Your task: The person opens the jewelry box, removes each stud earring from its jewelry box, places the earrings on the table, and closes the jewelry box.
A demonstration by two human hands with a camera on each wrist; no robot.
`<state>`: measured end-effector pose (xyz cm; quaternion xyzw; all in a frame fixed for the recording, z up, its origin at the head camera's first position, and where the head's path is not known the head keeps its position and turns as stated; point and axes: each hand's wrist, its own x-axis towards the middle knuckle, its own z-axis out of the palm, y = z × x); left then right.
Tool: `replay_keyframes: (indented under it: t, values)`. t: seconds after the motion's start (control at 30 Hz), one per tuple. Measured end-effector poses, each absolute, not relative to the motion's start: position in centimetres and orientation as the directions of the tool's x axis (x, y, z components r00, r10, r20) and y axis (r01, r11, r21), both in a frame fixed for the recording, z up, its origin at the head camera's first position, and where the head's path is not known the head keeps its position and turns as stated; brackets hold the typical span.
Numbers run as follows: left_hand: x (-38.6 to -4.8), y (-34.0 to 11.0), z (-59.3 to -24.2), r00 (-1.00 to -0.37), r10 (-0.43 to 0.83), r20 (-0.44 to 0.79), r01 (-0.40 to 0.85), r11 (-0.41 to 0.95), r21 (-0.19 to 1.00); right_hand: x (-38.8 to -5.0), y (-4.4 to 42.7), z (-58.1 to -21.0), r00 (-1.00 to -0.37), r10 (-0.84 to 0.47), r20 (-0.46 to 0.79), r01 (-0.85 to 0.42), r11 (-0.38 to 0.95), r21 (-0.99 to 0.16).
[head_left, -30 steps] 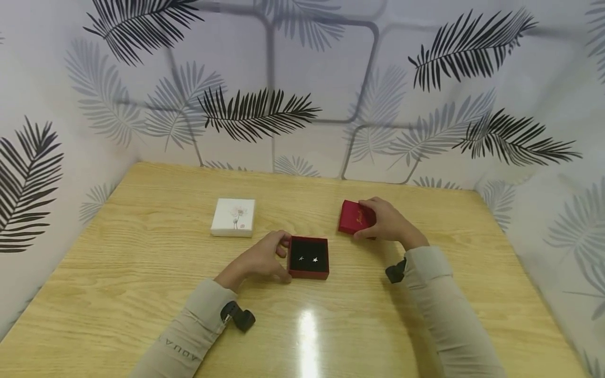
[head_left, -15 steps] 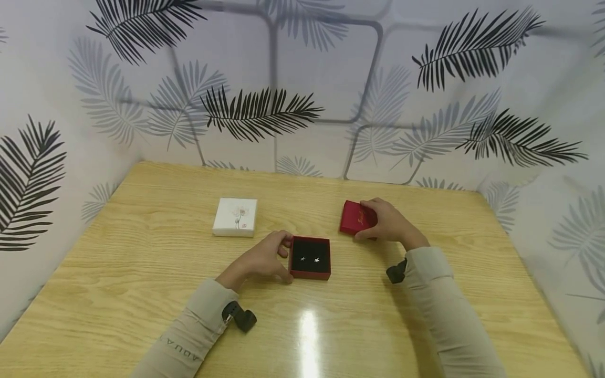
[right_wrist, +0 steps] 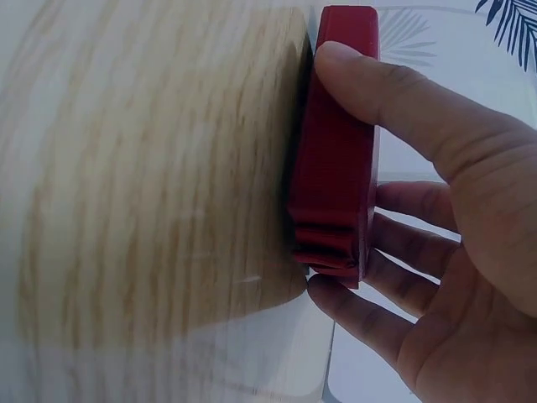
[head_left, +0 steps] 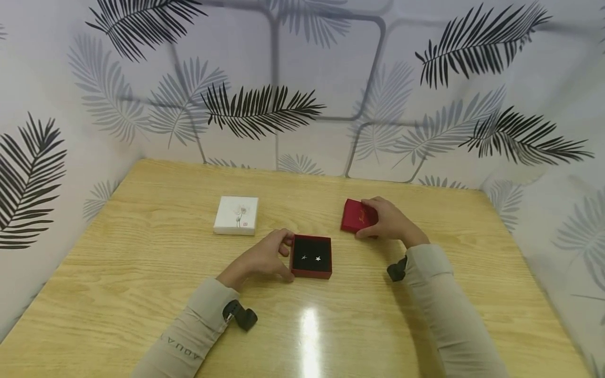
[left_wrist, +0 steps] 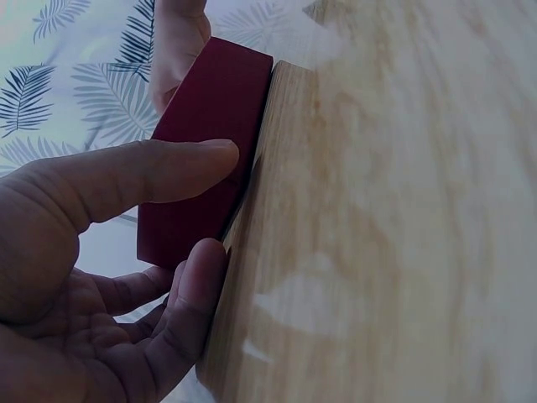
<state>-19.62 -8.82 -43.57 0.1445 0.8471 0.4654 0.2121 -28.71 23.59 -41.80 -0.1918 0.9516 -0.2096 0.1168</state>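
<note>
In the head view my left hand (head_left: pixel 264 255) holds the left side of an uncovered red jewelry box (head_left: pixel 312 274), which sits on the table. Its thumb lies against the box's near wall in the left wrist view, with the fingers bent behind. A black insert fills the box and carries two small silver star-shaped pieces, like stud earrings (head_left: pixel 318 258). Farther right, my right hand (head_left: pixel 391 223) grips a red box lid (head_left: pixel 352 215) with gold lettering. The right wrist view shows the thumb on one side wall of the lid (right_wrist: pixel 336 159) and the fingers around its other side.
A white square box (head_left: pixel 236 216) with a flower print stands back left of the jewelry box. The wooden table (head_left: pixel 142 252) meets a leaf-patterned backdrop (head_left: pixel 321 147) along its far edge. Both wrists wear a small black camera.
Both hands keep their places on the red box and the lid. Only the head view has shifted very slightly.
</note>
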Motion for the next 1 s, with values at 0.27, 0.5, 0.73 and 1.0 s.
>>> replay_keyframes:
  t: [0.27, 0.5, 0.73, 1.0]
  values:
    - [-19.69, -8.83, -43.59, -0.868, 0.442, -0.228, 0.045, 0.527, 0.849, -28.99, 23.94, -42.03, -0.894, -0.43, -0.129, -0.338, 0.834, -0.437]
    - [-19.74, -8.84, -43.71, -0.868, 0.44, -0.233, 0.039, 0.527, 0.849, -29.01, 24.07, -42.08, -0.894, -0.427, -0.139, -0.325, 0.829, -0.456]
    - [-19.62, -8.79, -43.45, -0.869, 0.438, -0.23, 0.039, 0.524, 0.851, -28.98, 24.07, -41.86, -0.889, -0.43, -0.158, -0.307, 0.815, -0.492]
    - [-19.7, -8.78, -43.43, -0.869, 0.437, -0.23, 0.038, 0.524, 0.851, -28.81, 24.17, -41.65, -0.888, -0.429, -0.166, -0.279, 0.79, -0.546]
